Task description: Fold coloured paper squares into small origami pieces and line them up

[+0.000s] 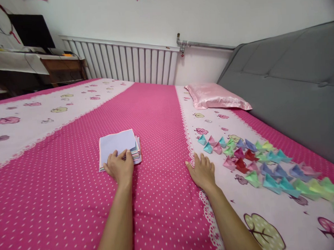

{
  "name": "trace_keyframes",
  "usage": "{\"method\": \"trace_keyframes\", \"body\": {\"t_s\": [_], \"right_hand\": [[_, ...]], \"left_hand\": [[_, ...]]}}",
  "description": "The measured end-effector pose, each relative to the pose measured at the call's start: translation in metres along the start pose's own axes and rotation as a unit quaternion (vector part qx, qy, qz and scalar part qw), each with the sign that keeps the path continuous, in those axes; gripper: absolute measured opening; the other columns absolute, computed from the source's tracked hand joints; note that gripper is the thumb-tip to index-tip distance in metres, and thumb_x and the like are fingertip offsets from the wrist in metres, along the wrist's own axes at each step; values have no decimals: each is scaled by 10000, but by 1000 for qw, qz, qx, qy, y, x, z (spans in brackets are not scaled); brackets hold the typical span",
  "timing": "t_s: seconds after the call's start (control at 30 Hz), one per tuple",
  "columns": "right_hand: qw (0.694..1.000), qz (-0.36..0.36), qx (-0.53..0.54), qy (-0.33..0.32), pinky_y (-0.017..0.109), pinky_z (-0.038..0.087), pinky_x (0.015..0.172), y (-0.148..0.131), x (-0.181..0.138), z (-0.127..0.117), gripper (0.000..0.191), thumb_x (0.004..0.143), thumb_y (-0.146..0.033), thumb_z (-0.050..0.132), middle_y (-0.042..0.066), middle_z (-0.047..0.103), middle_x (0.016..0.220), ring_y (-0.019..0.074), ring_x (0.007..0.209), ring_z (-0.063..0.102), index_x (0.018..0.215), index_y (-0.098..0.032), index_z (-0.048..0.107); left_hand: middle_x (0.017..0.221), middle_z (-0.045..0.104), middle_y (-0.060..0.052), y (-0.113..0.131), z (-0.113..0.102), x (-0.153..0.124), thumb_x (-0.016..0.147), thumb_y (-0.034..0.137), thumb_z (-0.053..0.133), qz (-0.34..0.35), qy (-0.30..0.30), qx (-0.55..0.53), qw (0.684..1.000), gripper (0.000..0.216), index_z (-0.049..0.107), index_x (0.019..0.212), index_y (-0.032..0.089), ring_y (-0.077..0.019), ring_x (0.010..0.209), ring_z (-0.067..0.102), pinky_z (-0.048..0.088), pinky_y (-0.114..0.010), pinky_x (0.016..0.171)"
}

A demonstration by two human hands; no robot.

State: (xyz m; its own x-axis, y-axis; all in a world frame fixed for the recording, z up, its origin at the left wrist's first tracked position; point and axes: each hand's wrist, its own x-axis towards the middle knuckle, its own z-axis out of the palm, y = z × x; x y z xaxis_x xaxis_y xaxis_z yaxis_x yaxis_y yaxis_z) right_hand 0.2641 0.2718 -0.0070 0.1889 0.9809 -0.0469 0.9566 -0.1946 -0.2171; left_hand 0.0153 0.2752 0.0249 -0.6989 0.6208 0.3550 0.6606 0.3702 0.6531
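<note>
A stack of coloured paper squares (118, 144) lies on the pink dotted bedsheet (155, 118), pale lilac sheet on top. My left hand (120, 167) rests on the near edge of the stack, fingers curled over the top sheet. My right hand (202, 171) lies flat on the sheet beside the lace seam, fingers spread, holding nothing. To its right spreads a group of several folded paper boats (258, 165) in pink, red, blue, teal and green.
A pink satin pillow (216, 96) lies at the far right by a grey padded headboard (294, 88). A white radiator (124, 62) runs along the back wall. A desk with a dark monitor (32, 31) stands at the far left.
</note>
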Motion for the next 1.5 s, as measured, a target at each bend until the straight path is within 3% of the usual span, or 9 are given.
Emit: {"method": "trace_keyframes", "body": {"t_s": [0.37,0.67,0.8,0.93,1.03,1.13,1.27,1.37,1.5], "right_hand": [[1000,-1,1,4,463,78,1033,0,0,0,659,855,-546,204,146,166,1460,308,1328,121,1391,-164,199],[1000,-2,8,10,471,82,1035,1,1,2,660,852,-547,220,151,178,1457,314,1327,130,1387,-161,216],[1000,-5,13,14,470,80,1038,1,1,2,661,852,-551,210,149,173,1459,314,1328,125,1387,-162,215],[1000,-3,20,13,471,79,1040,2,1,2,668,849,-560,207,148,171,1460,313,1330,122,1384,-160,228],[999,-9,27,18,476,87,1040,2,1,2,671,848,-560,211,151,180,1457,319,1328,130,1382,-154,236],[999,-13,30,24,486,99,1037,2,1,2,671,846,-558,227,159,197,1451,329,1324,146,1379,-152,245],[998,-22,41,42,512,129,1028,3,2,0,652,842,-529,281,170,247,1432,346,1311,187,1363,-136,293],[990,-30,114,81,477,218,1019,9,6,-6,528,846,-393,323,168,393,1354,320,1265,314,1285,-120,427],[968,-12,209,136,394,354,967,13,9,-19,499,864,-325,248,163,510,1251,256,1162,464,1260,-85,434]], "left_hand": [[1191,567,-129,-2,-1,-3,813,283,443,6,7,-6,1000,307,670,987,171,-259,1147,451,201,-459,1016],[1159,595,-109,-4,-1,0,811,276,434,1,56,-30,998,296,681,937,171,-231,1099,506,271,-404,1000],[1218,561,-101,0,-4,1,833,286,431,65,126,-70,987,296,672,960,171,-221,1158,462,299,-387,998],[1252,535,-69,22,-4,-16,813,255,484,215,149,-136,955,232,666,951,211,-229,1221,398,313,-438,999],[1247,534,-88,44,-2,-39,806,213,482,324,78,-145,931,220,665,928,192,-232,1224,398,349,-441,990],[1265,514,-116,59,2,-62,818,191,443,380,-22,-115,918,247,667,918,159,-236,1238,382,362,-424,994],[1291,493,-107,61,8,-82,825,169,399,402,-168,-46,899,288,683,866,152,-236,1240,383,352,-388,1008],[1258,525,-110,59,9,-90,819,174,410,402,-267,6,876,280,687,852,150,-238,1162,471,394,-365,962],[1151,601,-118,63,4,-93,777,220,501,386,-344,3,856,213,683,870,160,-261,1066,541,427,-368,892]]}}
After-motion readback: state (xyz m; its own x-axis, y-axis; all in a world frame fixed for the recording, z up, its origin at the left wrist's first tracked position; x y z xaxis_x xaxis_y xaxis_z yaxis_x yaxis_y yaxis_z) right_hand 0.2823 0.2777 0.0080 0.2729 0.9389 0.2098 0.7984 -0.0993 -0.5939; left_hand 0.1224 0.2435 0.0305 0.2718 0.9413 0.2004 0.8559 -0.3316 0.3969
